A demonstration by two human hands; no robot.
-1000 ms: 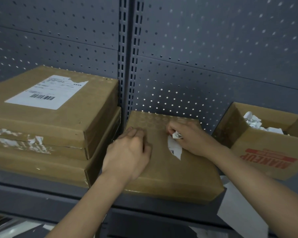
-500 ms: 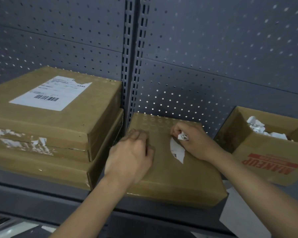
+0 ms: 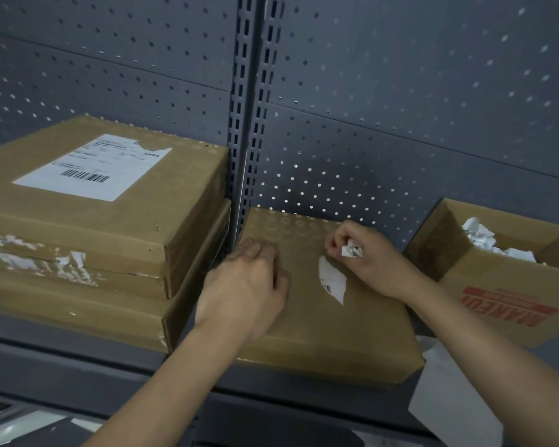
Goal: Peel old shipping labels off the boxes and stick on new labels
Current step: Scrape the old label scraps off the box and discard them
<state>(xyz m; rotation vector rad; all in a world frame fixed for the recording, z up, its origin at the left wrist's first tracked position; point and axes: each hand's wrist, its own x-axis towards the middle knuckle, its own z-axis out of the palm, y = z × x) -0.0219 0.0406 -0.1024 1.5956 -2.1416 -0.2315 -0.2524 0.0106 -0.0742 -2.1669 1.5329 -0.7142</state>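
1. On a grey metal shelf (image 3: 78, 366), against a perforated pegboard (image 3: 400, 124), a flat brown cardboard box (image 3: 329, 333) lies in the middle.
2. A torn white remnant (image 3: 331, 282) of label, ragged-edged and showing a bit of barcode, sticks to its top.
3. The left hand (image 3: 246, 291) rests palm-down on the box, fingers loosely bent, holding nothing.
4. The right hand (image 3: 371, 262) pinches a crumpled white scrap (image 3: 351, 250) just above the remnant.
5. To the left, a stack (image 3: 110, 227) of flat boxes carries a rectangular label (image 3: 94, 169) with one torn corner; paper shreds cling to its front.
6. To the right, an open carton (image 3: 504, 304) holds crumpled paper (image 3: 480, 235).
7. Compared with a second ago, the scrap sits slightly further right of the remnant; the left hand has stayed in place.
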